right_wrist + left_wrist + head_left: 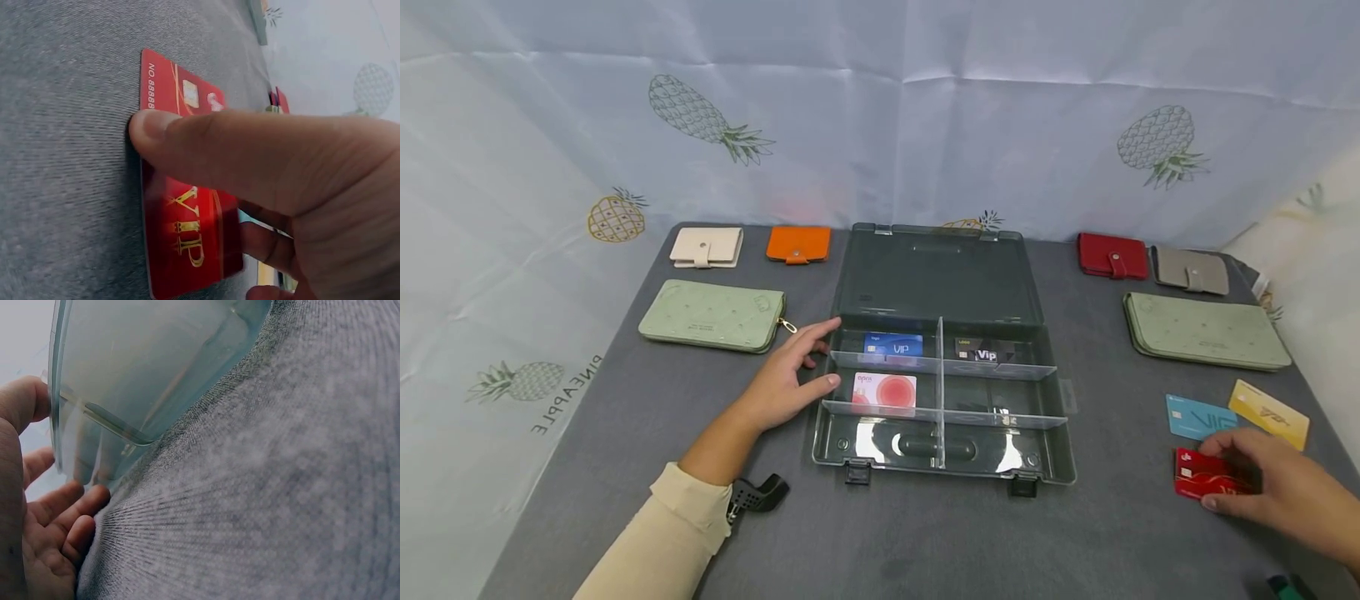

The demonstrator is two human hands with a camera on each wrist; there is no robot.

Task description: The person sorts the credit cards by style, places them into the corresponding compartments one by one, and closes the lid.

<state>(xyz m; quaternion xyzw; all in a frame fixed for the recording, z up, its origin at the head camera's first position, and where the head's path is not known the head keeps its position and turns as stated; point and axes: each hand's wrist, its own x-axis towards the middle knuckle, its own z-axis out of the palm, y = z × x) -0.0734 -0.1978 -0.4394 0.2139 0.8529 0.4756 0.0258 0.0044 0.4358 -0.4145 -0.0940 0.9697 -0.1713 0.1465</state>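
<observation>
My right hand (1285, 487) is at the right of the table with a red VIP card (1206, 473) between thumb and fingers. Up close in the right wrist view, the thumb lies over one long edge of the card and the fingertips reach its opposite edge. My left hand (790, 379) touches the left side of an open dark clear divided box (865, 475), with loosely spread fingers. In the box lie a blue VIP card (892, 344) and a black Vip card (981, 352) in the back compartments, and a pink-white card (883, 392) in the middle left one.
Beside the right hand lie a teal card (1197, 415) and a yellow card (1270, 412). Green wallets (711, 315) flank the box on both sides. Behind them sit small cream (706, 247), orange (797, 243), red (1112, 255) and grey (1191, 270) wallets.
</observation>
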